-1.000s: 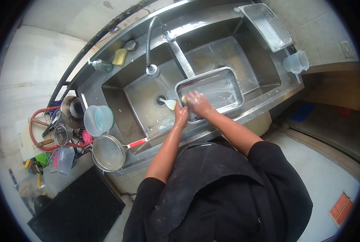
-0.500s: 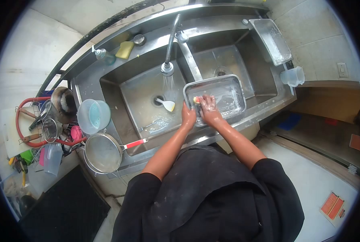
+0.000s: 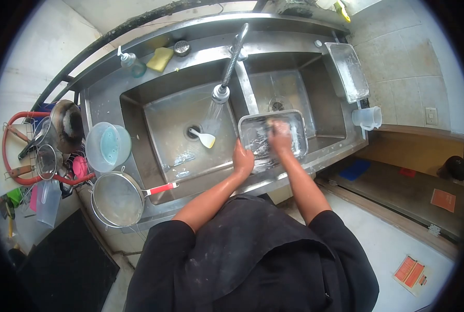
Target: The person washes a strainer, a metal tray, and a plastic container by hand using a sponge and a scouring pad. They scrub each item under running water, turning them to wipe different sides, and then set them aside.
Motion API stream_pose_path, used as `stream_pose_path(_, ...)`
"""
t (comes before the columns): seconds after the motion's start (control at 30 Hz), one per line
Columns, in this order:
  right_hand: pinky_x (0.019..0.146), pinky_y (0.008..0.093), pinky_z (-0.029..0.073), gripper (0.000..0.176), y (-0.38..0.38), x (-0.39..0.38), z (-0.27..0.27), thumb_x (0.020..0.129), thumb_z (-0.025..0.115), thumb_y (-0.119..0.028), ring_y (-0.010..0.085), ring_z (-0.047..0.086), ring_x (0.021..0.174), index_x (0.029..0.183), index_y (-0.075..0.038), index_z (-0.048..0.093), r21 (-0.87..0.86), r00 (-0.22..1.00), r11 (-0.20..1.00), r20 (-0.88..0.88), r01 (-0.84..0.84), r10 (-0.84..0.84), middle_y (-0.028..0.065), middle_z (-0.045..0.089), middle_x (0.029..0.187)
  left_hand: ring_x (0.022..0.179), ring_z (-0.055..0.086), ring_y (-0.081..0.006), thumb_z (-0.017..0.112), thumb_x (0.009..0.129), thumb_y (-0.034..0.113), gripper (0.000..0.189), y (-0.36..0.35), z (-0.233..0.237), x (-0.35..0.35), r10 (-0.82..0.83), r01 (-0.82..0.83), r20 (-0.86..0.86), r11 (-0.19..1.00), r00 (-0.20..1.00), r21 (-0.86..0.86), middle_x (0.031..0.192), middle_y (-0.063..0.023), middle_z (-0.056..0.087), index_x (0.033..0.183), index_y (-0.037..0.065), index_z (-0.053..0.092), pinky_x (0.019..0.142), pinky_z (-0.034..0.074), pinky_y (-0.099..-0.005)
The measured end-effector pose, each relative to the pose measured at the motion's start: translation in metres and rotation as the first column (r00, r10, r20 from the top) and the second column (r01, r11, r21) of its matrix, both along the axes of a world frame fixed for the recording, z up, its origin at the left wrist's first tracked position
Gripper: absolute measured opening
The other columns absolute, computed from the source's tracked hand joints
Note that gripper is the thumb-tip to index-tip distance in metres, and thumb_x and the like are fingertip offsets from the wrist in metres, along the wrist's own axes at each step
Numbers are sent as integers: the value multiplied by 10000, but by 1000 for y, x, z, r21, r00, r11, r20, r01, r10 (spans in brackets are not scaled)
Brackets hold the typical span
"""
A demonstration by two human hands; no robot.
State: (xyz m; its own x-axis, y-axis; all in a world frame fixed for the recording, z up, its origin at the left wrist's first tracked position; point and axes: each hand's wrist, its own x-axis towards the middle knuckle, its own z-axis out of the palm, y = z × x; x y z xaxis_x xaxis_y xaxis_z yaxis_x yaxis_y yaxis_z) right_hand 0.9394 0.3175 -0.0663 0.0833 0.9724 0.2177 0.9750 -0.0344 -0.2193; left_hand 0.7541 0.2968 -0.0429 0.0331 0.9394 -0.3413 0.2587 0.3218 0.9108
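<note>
A rectangular metal pan point(image 3: 303, 136) rests over the near edge of the right sink basin, with whitish suds inside. My left hand point(image 3: 243, 158) grips the pan's left side near its lower corner. Inside the pan is my right hand point(image 3: 280, 136), blurred by motion; a small yellowish thing shows at its fingertips, too smeared to identify. Water runs from the hanging spray faucet point(image 3: 220, 94) into the left basin. A white spatula-like tool point(image 3: 205, 139) lies there beside the drain.
Left of the sink stand a translucent tub point(image 3: 108, 147), a large strainer point(image 3: 118, 199) with a red handle and a crowded rack. Behind are a soap bottle point(image 3: 133, 65) and yellow sponge point(image 3: 160, 59). At right are another metal pan point(image 3: 346, 72) and a clear jug point(image 3: 367, 118).
The whole view has shifted slightly. My right hand has moved from the pan's left part toward its middle and is now blurred. My left hand stays at the pan's left side.
</note>
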Motion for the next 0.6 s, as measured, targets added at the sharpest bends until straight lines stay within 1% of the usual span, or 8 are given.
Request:
stream_pose_path(0.07, 1012, 477, 448, 344, 10, 34, 9, 816, 671, -163, 383, 599, 1092, 1152, -92, 649, -13, 959, 959, 27, 284, -283, 185, 645, 1153, 1177, 529, -490, 502, 802, 4, 622, -2, -8, -1, -29, 29, 46, 1000, 999, 1, 1281, -340, 527, 1402, -96, 370, 1013, 430, -480)
stream_pose_path(0.1, 1012, 477, 448, 344, 11, 31, 6, 816, 671, -163, 383, 599, 1092, 1152, -92, 649, -17, 961, 961, 28, 277, -277, 185, 645, 1153, 1177, 529, -490, 502, 802, 4, 622, -2, -11, -1, -22, 22, 47, 1000, 999, -4, 1281, -340, 527, 1402, -96, 370, 1013, 430, -480)
stream_pose_path(0.2, 1009, 471, 455, 345, 6, -13, 16, 838, 668, -162, 367, 561, 1169, 1176, -100, 632, -123, 996, 989, -44, 76, -82, 171, 628, 1219, 1184, 531, -481, 508, 808, 25, 636, -4, -24, 4, -39, 39, -29, 999, 999, 15, 1294, -342, 522, 1414, -96, 359, 1006, 433, -481)
stream_pose_path(0.27, 991, 484, 458, 339, -9, -44, 11, 826, 665, -102, 358, 558, 1129, 1164, -97, 634, 46, 993, 998, -100, -51, 55, 151, 621, 1156, 1154, 552, -482, 508, 841, 60, 597, -1, -37, 5, 11, -13, 19, 993, 1000, 114, 1242, -341, 560, 1400, -104, 378, 997, 437, -494)
stream_pose_path(0.3, 988, 483, 458, 363, -19, -58, 21, 804, 681, -75, 355, 557, 1114, 1165, -104, 641, -51, 970, 987, -197, -151, 139, 138, 610, 1132, 1112, 580, -482, 508, 891, 103, 534, 6, -38, 1, 39, -38, 76, 999, 996, -15, 1167, -332, 604, 1377, -98, 414, 985, 444, -489)
stream_pose_path(0.43, 989, 458, 460, 408, -37, -34, 63, 740, 725, -27, 353, 546, 1110, 1129, -134, 670, -354, 889, 853, -392, -383, 236, 104, 587, 1113, 1123, 592, -466, 531, 954, 188, 513, 16, -26, -15, -50, 66, 231, 996, 972, -60, 1182, -324, 615, 1383, -72, 428, 971, 448, -464)
stream_pose_path(0.53, 976, 455, 479, 387, -41, 0, 80, 748, 706, -28, 359, 539, 1140, 1106, -171, 685, -522, 948, 801, -268, -293, 172, 119, 584, 1131, 1138, 584, -469, 522, 982, 222, 511, 20, -28, -8, -45, 43, 106, 999, 993, 17, 1201, -327, 607, 1384, -77, 423, 988, 439, -467)
stream_pose_path(0.6, 977, 453, 479, 364, -44, -4, 72, 750, 699, -24, 356, 537, 1145, 1090, -153, 682, -452, 942, 829, -221, -329, 253, 118, 586, 1138, 1150, 575, -472, 503, 1010, 278, 534, 22, -34, -5, -54, 52, 59, 998, 997, 34, 1206, -330, 603, 1395, -79, 411, 1008, 428, -463)
